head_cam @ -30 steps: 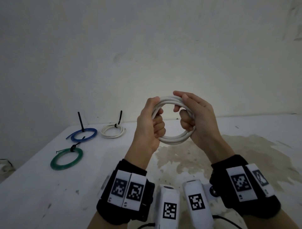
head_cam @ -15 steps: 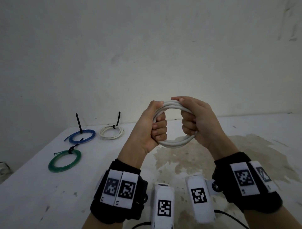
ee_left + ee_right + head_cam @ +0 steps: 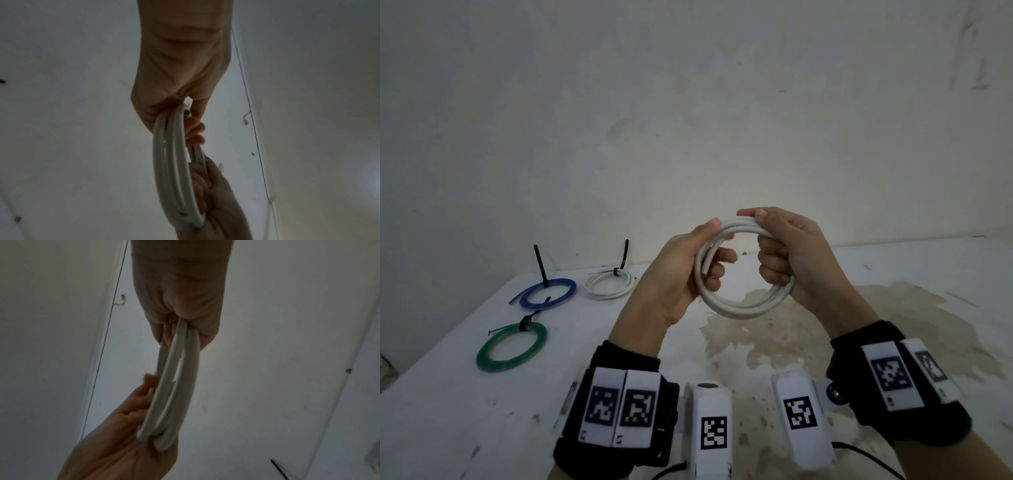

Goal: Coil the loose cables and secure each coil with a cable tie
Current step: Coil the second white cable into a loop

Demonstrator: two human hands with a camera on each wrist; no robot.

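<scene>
thick white round-sheathed cable coil [image 3: 744,270] | held in the air above the table's middle, not on it | likely light, stiff and springy, loops apt to spring apart; best gripped across all loops at opposite sides | left hand [image 3: 685,274] curled round left side, right hand [image 3: 787,260] clamped on right, wrists raised

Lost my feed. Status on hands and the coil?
Left hand and right hand both grip white coil, held above table. No tie on it. Nothing in the way.

Stained white table [image 3: 482,411] with tied blue coil [image 3: 546,293], white coil [image 3: 608,283], green coil [image 3: 511,346].
</scene>
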